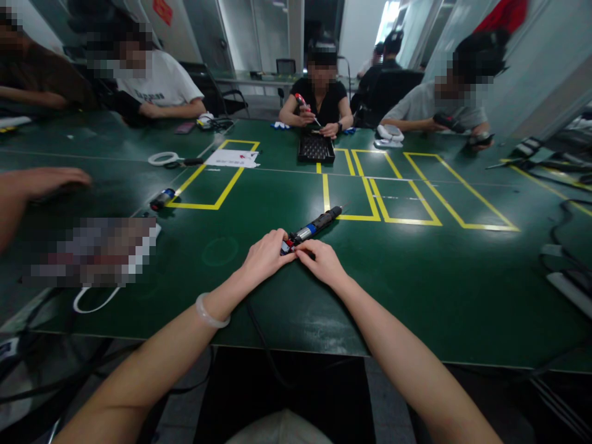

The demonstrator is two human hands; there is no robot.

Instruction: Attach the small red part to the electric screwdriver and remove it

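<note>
A slim electric screwdriver [306, 232] lies on the green table in front of me, its black nose with a thin bit pointing away to the right. Bare silver and blue parts, like a motor, show along its body. My left hand [267, 254] is closed around its near end. Against that same end, the fingertips of my right hand [322, 260] are pinched, beside small red and grey parts. The fingers hide most of what lies between them. A pale bangle [210, 311] circles my left wrist.
Yellow tape rectangles [404, 220] mark the green table [462, 283]. A black and blue cylindrical part [162, 199], a white sheet [232, 158] and a black tray [316, 150] lie beyond my hands. Another person's hand [60, 180] rests at the left. Several people sit around; one opposite holds a red screwdriver [301, 100].
</note>
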